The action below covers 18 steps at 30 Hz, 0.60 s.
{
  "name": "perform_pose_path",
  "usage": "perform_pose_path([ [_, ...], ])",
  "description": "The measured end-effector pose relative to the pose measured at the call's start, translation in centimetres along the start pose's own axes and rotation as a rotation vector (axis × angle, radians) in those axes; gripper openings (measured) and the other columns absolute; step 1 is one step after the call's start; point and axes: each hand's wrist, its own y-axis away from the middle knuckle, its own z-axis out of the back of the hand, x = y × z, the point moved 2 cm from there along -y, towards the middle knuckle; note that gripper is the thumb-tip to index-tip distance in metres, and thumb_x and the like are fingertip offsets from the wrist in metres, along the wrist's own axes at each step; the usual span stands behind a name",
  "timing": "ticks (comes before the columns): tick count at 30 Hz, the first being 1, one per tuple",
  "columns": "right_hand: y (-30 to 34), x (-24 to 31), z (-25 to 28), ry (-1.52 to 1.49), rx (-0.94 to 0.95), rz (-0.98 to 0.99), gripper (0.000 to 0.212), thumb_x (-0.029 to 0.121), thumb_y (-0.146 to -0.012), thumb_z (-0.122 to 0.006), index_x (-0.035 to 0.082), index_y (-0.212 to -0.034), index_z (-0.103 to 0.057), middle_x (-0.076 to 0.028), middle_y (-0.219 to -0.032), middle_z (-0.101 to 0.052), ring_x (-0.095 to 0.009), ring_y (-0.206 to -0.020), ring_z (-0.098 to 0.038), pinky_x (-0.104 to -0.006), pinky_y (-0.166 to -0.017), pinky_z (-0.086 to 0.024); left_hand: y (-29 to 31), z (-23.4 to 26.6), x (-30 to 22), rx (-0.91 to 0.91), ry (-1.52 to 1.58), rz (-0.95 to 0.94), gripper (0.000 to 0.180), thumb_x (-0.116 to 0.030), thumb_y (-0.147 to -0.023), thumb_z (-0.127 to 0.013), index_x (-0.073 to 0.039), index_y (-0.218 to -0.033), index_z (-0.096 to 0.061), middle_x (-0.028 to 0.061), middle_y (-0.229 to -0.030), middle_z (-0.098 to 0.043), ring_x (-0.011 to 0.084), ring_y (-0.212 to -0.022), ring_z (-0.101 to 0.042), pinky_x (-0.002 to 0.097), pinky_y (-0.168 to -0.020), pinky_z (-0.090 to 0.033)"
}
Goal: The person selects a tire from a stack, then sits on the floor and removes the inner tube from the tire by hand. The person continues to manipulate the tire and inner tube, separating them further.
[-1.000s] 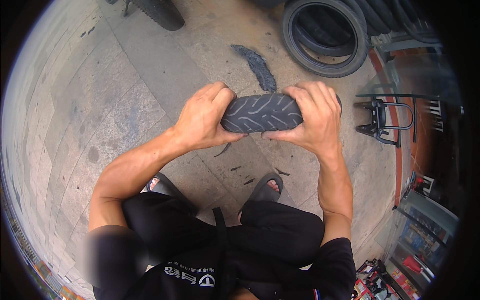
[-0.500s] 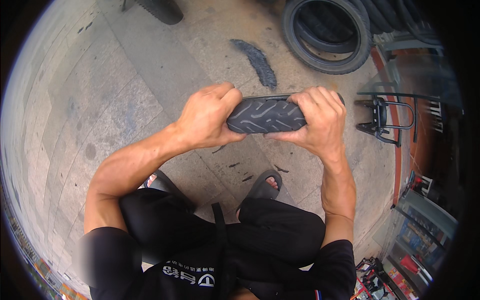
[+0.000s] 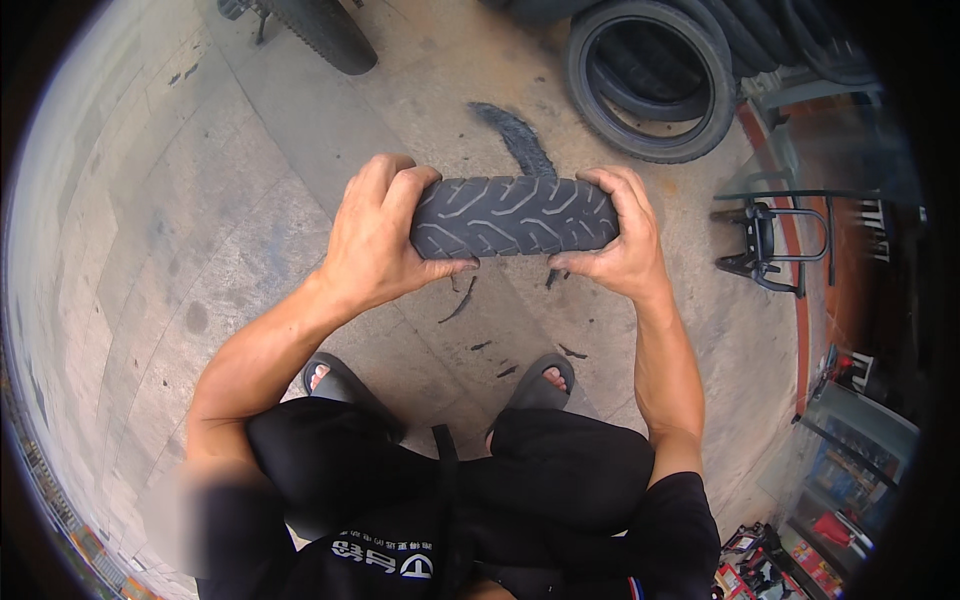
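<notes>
Hands clamp a small black tyre point(image 3: 513, 215) from both ends, holding it up in the air in front of the person, above the concrete floor point(image 3: 200, 250) and ahead of the knees. The left hand point(image 3: 375, 240) wraps the tyre's left end, fingers curled over the top and thumb pressed under the tread — a closed grip on the rubber. The right hand point(image 3: 620, 245) does the same at the right end, fingers over the top edge and thumb beneath, also gripping the tyre. The tread faces the camera, showing curved grooves across a rounded band that runs level from one hand to the other. Below it, two feet in dark sandals point(image 3: 540, 380) rest on the floor, with small black rubber scraps point(image 3: 460, 305) scattered near them. A dark smear point(image 3: 510, 135) marks the concrete just beyond the tyre. Farther off, at the upper right, several larger tyres point(image 3: 650, 90) are stacked together, well apart from the hands. A black metal stand point(image 3: 765, 240) sits to the right, near an orange-painted strip of floor. Part of another wheel point(image 3: 320, 30) shows at the top edge — only its lower rim is in view.
</notes>
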Motion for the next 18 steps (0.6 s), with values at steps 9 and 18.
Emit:
perform_pose_path([
  [9,0.2,1.2,-2.3,0.034,-0.047,0.126,0.088,0.051,-0.043,-0.094,0.004,-0.112,-0.066,-0.012,-0.108,-0.065,-0.03,-0.102,-0.062,-0.0416,-0.089,-0.048,-0.3,1.7,-2.3,0.069,-0.016,-0.129,0.097,-0.04,-0.048,-0.094,-0.001,-0.126,-0.053,0.0174,-0.115,-0.053,0.0346,-0.1,-0.054,0.0445,-0.085,-0.047],
  [18,0.0,3.4,-3.8,-0.013,-0.043,0.162,0.075,0.043,-0.047,-0.093,0.005,-0.106,-0.066,-0.009,-0.101,-0.064,-0.027,-0.096,-0.06,-0.039,-0.081,-0.045,-1.3,1.7,-3.9,0.152,-0.037,-0.193,0.083,-0.025,-0.054,-0.091,0.0,-0.125,-0.055,0.0166,-0.112,-0.056,0.0342,-0.094,-0.056,0.0426,-0.081,-0.047],
])
